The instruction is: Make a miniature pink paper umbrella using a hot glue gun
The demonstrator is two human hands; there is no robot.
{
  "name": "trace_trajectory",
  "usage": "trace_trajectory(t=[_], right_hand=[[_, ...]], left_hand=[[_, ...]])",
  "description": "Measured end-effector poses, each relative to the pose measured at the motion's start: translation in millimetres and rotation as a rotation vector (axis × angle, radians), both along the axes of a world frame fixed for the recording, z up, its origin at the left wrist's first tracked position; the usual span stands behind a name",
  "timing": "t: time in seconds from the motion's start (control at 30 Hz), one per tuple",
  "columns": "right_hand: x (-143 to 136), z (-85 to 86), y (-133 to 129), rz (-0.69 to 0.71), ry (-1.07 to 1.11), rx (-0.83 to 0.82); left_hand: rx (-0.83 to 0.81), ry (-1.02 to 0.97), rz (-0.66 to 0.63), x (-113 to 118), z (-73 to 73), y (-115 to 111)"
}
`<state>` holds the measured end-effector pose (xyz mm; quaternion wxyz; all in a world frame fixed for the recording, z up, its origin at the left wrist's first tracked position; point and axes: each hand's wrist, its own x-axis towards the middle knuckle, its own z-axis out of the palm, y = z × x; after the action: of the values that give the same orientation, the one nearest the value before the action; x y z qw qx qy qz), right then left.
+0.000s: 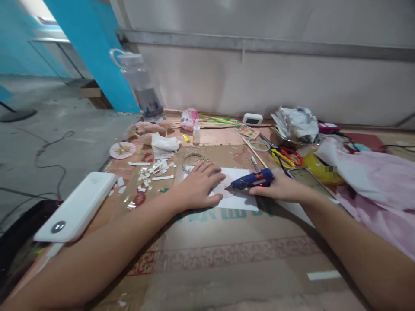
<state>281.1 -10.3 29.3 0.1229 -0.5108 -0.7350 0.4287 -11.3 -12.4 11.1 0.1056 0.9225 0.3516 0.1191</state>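
My right hand [279, 188] is wrapped round a dark blue glue gun [251, 180], whose nozzle points left. The tip sits at a pale pinkish round piece [228, 191] on a sheet of white paper [244, 203]. A small red light glows near the gun's handle. My left hand [201, 183] lies flat on the paper with its fingers spread, beside the round piece and partly over it. Just beyond the left fingers is a grey ring-shaped coil [191, 160]. All this rests on a printed cardboard sheet [227, 255].
White paper scraps [155, 170] and a white power bank [76, 207] are at left. Pleated round pieces [122, 150], a glue bottle [196, 133] and a water jug [142, 86] stand farther back. Scissors [288, 157], a phone [311, 183] and pink cloth [372, 185] lie at right.
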Motion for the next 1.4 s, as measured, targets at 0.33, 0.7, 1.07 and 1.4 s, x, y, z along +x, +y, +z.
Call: trace_trajectory(t=[0.33,0.7,1.07,1.4], right_hand=[[-0.6,2.4,-0.6,0.035,0.035,-0.058],[-1.3,5.7,-2.0,0.049,0.057,-0.077],[-2.4,9.1,-2.6,0.094,0.068,-0.091],[-3.2,12.5,-4.0,0.074,0.031,-0.091]], left_hand=[[0.014,-0.016,-0.013,-0.2,-5.3,1.9],[0.015,-0.024,-0.021,-0.2,-5.4,2.7],[0.023,-0.025,-0.016,-0.6,-4.8,2.6],[0.007,-0.038,-0.016,-0.6,-6.2,2.9]])
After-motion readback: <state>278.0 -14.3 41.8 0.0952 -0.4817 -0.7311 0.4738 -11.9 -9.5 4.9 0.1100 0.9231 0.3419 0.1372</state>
